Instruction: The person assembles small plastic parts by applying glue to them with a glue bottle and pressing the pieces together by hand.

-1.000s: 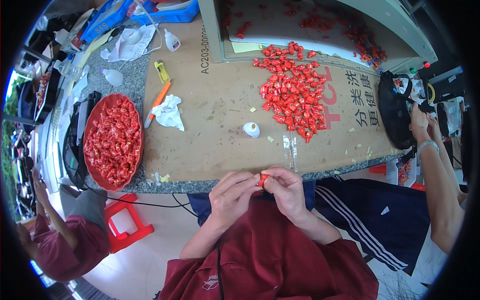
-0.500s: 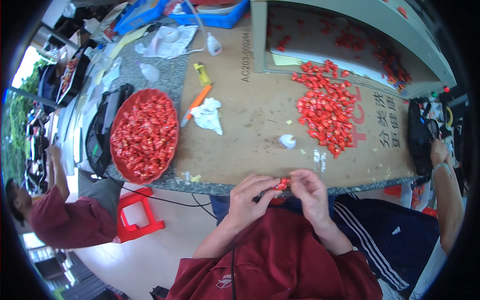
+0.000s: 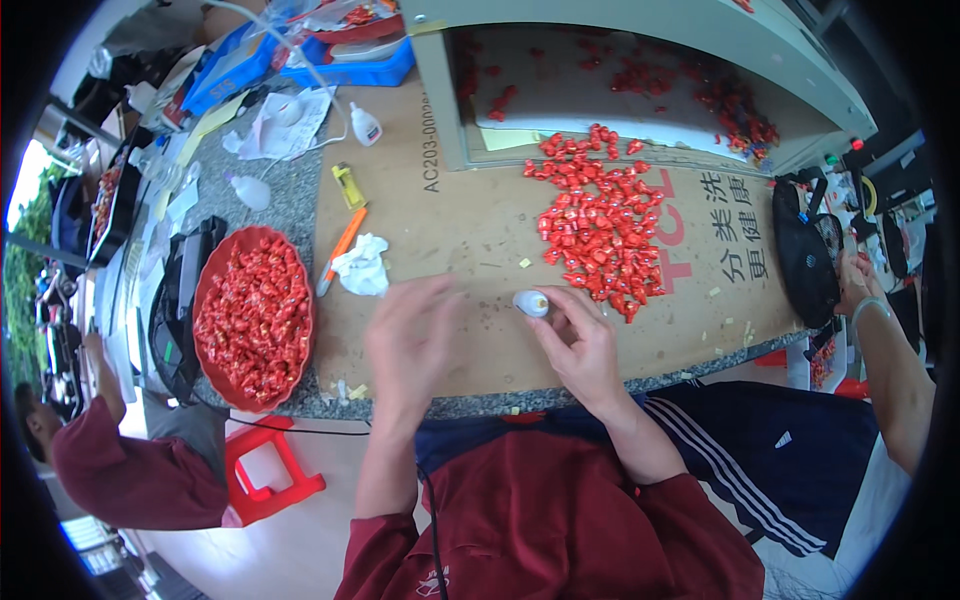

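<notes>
My right hand (image 3: pixel 578 350) grips a small white bottle (image 3: pixel 528 301) between thumb and fingers, just above the cardboard sheet (image 3: pixel 480 350). To its left, my left hand (image 3: pixel 408 345) is smeared by motion over the cardboard. Its fingers cannot be made out, nor whether anything is in them. Beyond my right hand lies a loose heap of small shiny red pieces (image 3: pixel 600 225). On the left, a scalloped red bowl (image 3: pixel 308 335) is filled with similar red pieces. A crumpled white tissue (image 3: pixel 362 266) lies beyond my left hand.
An orange-handled knife (image 3: pixel 345 247) and a yellow tool (image 3: pixel 348 187) lie beside the tissue. Behind the heap stands a grey open-fronted box (image 3: pixel 437 100) with more red pieces inside. White squeeze bottles (image 3: pixel 365 125) and blue trays (image 3: pixel 370 70) sit far left. Other people are at both sides.
My right hand has moved forward and taken hold of the small white bottle. My left hand has swung left, and the red piece formerly between my hands is out of sight. The view has shifted.
</notes>
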Action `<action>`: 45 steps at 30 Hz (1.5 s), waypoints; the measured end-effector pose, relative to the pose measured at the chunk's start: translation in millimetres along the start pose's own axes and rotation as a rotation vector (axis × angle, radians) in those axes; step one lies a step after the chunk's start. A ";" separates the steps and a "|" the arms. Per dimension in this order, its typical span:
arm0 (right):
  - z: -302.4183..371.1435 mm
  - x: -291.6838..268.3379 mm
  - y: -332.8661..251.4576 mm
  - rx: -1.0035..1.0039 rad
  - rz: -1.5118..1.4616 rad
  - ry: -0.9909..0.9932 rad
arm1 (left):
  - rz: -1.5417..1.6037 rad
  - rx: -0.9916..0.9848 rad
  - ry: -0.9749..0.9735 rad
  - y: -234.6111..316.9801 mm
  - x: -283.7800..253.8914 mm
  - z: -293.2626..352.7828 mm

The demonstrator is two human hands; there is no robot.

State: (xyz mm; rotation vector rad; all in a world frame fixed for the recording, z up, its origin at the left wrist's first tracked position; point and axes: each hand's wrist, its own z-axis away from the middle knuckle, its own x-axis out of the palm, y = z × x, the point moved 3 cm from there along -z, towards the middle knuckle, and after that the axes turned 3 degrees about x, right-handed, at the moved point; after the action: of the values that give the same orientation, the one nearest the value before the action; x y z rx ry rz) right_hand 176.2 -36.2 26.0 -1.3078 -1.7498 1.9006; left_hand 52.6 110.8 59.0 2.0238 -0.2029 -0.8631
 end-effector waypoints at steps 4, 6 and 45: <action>12.5 -22.6 7.4 -0.135 0.074 0.145 | 0.019 0.121 -0.201 3.9 80.5 -27.3; 18.2 -32.4 10.2 0.018 -0.241 0.150 | -0.032 0.127 -0.232 -1.4 104.5 -35.2; 49.0 -36.0 -0.1 0.137 -0.293 -0.122 | 0.453 -0.227 -0.199 -9.6 47.5 88.1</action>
State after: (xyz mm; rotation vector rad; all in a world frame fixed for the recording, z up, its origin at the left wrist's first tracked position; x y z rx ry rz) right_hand 160.8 -94.1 35.8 -0.8522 -1.7215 1.9237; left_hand 29.3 35.4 -3.3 1.5916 -0.6209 -0.7552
